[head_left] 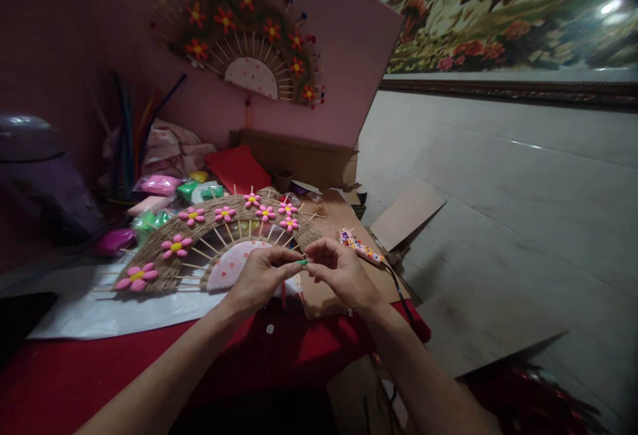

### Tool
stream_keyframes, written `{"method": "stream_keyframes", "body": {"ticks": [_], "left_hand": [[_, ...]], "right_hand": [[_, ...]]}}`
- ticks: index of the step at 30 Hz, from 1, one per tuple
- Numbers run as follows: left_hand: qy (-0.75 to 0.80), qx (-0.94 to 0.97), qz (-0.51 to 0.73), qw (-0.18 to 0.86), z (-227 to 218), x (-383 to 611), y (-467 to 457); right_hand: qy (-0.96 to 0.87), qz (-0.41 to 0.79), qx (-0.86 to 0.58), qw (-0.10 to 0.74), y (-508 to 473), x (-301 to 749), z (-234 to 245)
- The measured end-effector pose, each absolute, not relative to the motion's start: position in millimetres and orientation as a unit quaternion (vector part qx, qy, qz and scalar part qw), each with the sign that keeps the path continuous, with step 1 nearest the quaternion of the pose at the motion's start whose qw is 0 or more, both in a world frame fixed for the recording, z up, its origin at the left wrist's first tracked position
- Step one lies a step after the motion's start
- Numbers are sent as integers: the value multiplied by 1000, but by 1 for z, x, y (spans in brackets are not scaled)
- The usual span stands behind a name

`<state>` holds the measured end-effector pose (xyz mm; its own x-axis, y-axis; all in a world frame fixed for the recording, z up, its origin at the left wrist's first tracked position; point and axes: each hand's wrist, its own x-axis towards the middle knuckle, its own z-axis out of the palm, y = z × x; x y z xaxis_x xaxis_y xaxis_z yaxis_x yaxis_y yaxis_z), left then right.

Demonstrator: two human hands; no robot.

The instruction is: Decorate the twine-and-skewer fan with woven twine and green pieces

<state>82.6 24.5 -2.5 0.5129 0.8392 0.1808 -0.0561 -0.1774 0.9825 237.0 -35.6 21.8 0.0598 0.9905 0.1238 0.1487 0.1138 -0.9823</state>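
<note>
Between the fingertips of both hands is a small piece of green modelling clay (302, 262). My left hand (262, 275) pinches it from the left, and my right hand (336, 272) is closed on its other end. Beneath and behind them lies a twine-wrapped fan (164, 226) with thin wooden sticks and a dotted half-round base (234, 265). Pink clay flowers with yellow centres, such as a large flower (136, 277) at its left end, sit along the twine band. My hands cover part of the fan's right side.
A patterned glue gun (359, 246) with a black cord rests on cardboard (323, 299) at right. Bagged clay in pink (160, 184), green and purple (115, 242) is heaped behind the fan. A finished-looking fan (249, 43) hangs on a pink panel. Red cloth (224, 362) covers the table.
</note>
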Motion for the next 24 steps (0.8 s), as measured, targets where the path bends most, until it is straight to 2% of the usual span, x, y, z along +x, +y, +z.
{"method": "stream_keyframes", "body": {"ticks": [6,13,24], "left_hand": [[296,659,404,561,-3,83,26],[261,580,337,694,1,83,24],[273,602,320,678,0,82,24]], "right_hand": [[-562,402,-523,500,-36,235,25],[-593,347,-538,488,-36,236,25],[-612,299,-566,465,-36,237,20]]}}
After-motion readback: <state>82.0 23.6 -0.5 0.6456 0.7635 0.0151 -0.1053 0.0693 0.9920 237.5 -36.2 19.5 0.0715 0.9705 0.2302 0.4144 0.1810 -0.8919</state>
